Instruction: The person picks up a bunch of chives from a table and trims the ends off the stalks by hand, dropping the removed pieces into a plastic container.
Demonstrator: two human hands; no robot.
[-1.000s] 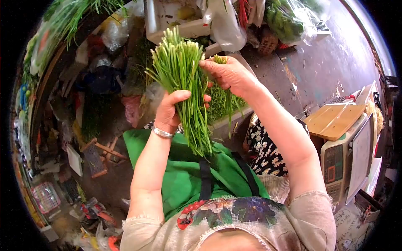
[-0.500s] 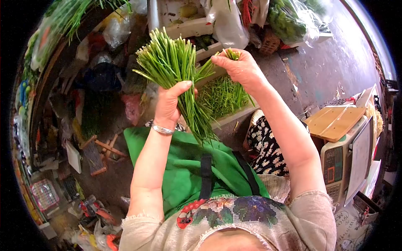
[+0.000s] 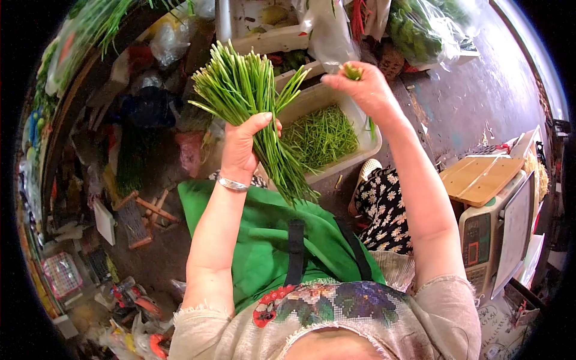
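Observation:
My left hand is closed around a thick bunch of garlic chives, pale cut ends fanned upward and green tips hanging down over my lap. A few stems lean out to the right from this bunch. My right hand is raised to the right, apart from the bunch, its fingers curled around a small clump of chives. A green tip shows below that hand. Beneath and between my hands stands a white plastic bin, holding loose, thin green stems.
A green apron covers my lap. To my right stands a scale with a wooden board on top. Bagged leafy greens and a white foam box are ahead. A small wooden stool lies at left.
My right hand has moved away from the bunch, slightly up and to the right, with its small clump. More of the bin now shows. My left hand stays nearly still.

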